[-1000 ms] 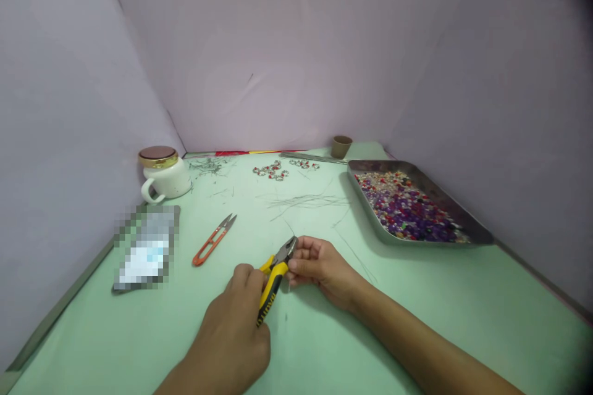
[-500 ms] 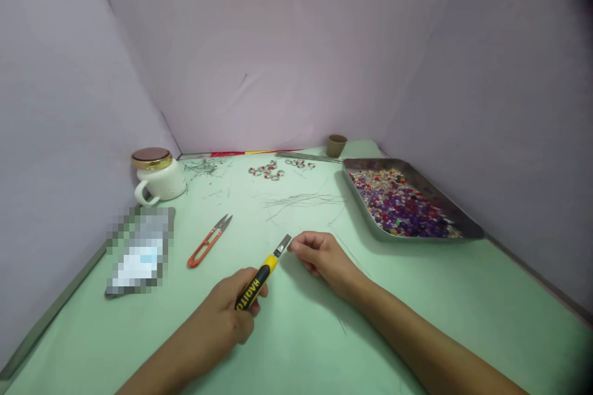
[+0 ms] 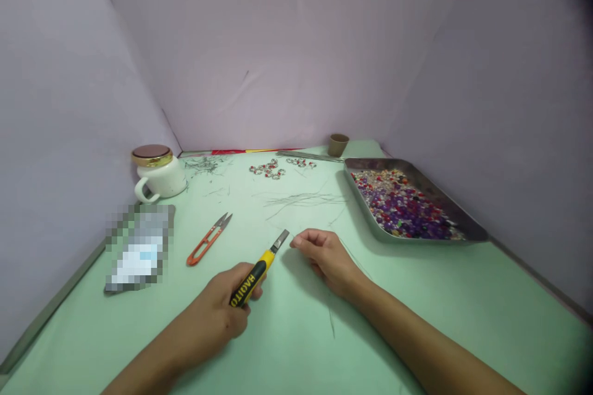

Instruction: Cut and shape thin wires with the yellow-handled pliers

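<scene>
Our left hand (image 3: pixel 229 299) grips the pliers (image 3: pixel 252 278), tip just beside our right hand (image 3: pixel 322 256), which seems to pinch the thin wire (image 3: pixel 332 319) showing below it over the green table (image 3: pixel 278 352), so careless squeezing could nip us, or loose fingers drop the wire.

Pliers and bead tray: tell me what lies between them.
The head view shows the right hand and thin wires between the pliers and the bead tray.

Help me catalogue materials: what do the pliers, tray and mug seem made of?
Pliers: metal head, from its grey sheen; black-and-yellow grips, probably plastic or rubber.
Tray: probably bare metal, from its thin, dull grey walls.
Mug: white and smooth with a soft sheen, perhaps glazed ceramic.
</scene>
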Demonstrator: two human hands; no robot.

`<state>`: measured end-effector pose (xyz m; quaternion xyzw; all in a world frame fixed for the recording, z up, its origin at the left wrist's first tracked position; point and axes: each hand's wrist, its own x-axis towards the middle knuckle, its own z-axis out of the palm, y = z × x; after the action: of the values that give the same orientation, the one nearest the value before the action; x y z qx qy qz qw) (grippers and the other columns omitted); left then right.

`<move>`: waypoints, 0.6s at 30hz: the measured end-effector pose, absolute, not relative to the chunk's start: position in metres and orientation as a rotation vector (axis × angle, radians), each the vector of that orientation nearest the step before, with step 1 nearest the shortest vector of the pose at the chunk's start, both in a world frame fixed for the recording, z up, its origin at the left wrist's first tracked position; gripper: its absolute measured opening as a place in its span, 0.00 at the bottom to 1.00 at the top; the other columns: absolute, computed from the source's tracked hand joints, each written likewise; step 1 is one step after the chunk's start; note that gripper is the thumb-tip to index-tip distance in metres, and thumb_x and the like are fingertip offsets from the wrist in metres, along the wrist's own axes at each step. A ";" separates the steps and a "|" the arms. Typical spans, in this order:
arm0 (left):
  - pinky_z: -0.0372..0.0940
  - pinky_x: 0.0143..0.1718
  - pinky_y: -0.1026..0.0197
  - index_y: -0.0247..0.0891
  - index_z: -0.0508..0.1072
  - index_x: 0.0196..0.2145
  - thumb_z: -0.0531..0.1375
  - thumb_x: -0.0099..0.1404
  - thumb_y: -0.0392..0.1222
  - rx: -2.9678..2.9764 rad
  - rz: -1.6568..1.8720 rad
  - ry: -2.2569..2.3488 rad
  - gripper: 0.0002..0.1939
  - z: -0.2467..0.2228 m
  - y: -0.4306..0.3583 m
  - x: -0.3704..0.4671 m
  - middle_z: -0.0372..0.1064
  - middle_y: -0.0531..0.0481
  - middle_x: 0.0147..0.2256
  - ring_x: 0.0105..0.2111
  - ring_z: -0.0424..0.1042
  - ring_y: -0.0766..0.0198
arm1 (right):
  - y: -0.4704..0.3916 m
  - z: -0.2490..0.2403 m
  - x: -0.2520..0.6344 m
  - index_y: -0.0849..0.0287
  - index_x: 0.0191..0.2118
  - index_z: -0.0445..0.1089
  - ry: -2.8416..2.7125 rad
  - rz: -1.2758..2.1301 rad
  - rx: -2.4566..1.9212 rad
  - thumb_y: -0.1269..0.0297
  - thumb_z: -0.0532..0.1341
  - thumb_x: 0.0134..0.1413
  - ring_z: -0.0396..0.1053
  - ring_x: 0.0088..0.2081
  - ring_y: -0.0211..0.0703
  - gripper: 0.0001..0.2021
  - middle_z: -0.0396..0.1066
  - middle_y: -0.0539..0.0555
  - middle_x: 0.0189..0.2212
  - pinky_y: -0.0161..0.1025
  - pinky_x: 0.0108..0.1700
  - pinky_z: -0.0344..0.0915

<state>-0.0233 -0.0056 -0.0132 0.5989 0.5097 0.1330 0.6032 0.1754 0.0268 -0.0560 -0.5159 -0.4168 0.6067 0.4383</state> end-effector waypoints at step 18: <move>0.50 0.24 0.65 0.38 0.62 0.35 0.48 0.40 0.28 1.281 0.391 1.224 0.20 -0.007 -0.002 -0.027 0.58 0.54 0.30 0.26 0.58 0.68 | 0.027 -0.055 0.177 0.62 0.20 0.65 -0.972 1.563 -1.270 0.62 0.61 0.38 0.38 0.14 0.27 0.09 0.44 0.40 0.10 0.32 0.16 0.34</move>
<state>-0.0266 -0.0019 -0.0069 0.5562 0.5315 0.1698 0.6158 0.1775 0.0275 -0.0546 -0.5106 -0.3909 0.6286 0.4374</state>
